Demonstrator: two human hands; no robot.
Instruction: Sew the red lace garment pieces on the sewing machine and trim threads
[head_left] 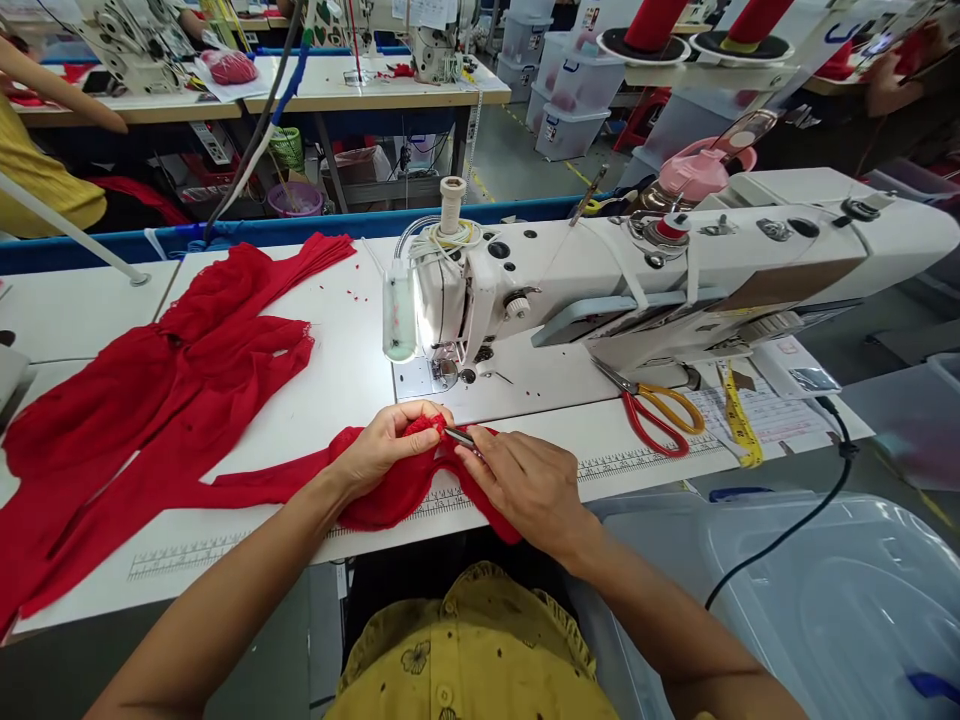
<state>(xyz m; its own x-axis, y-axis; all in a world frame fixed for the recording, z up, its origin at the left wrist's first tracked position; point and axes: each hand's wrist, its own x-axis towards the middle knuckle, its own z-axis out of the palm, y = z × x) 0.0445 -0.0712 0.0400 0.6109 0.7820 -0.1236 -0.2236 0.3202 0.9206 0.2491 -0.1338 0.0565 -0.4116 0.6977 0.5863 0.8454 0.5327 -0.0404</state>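
Observation:
Between the thumb and fingers of my left hand (390,440) is a gathered edge of red fabric (382,505). My right hand (529,485) is closed around a small pointed metal tool (460,437); whether it is snips or tweezers I cannot tell. Its tip touches or nearly touches the pinched fabric by my left fingertips. The fabric lies bunched over the table's front edge, and a narrow strip runs left to a larger heap of red cloth (172,390). Just behind my hands stands a white sewing machine (585,270), its needle area partly hidden by the machine head.
Red-and-orange-handled scissors (660,415) and a yellow tape measure (741,420) lie right of my hands. A ruler scale (600,465) runs along the table's front. A clear plastic bin lid (817,590) is at lower right. Other people sit at machines behind.

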